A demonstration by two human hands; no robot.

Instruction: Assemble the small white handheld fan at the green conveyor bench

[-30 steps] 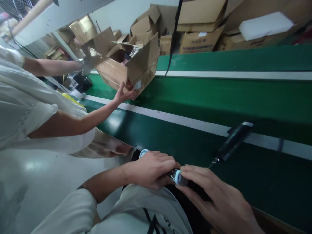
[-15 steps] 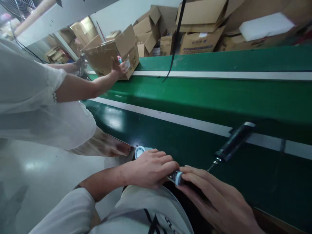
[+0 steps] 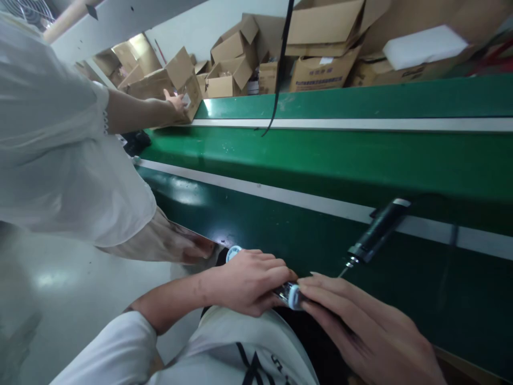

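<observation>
A light-blue device (image 3: 294,297) with a dark, see-through-looking section and a round ridged end lies across my lap at the bench edge. My left hand (image 3: 252,280) is closed over its middle, hiding most of it. The fingers of my right hand (image 3: 360,326) are pressed together against its near end, with the thumb underneath. What exactly the device is I cannot make out. Just beyond my right hand, a black electric screwdriver (image 3: 377,230) rests on the green bench, its bit pointing towards me.
A white strip (image 3: 280,195) runs along the green bench (image 3: 320,155). A black strap (image 3: 280,75) hangs down above it. Open cartons (image 3: 228,77) and white foam (image 3: 425,47) stand at the back. On the left a co-worker in white (image 3: 60,144) holds a carton (image 3: 188,99).
The co-worker and the carton have moved left and further along the bench. My hands keep their hold, with the device's near end turned slightly. The view has shifted a little.
</observation>
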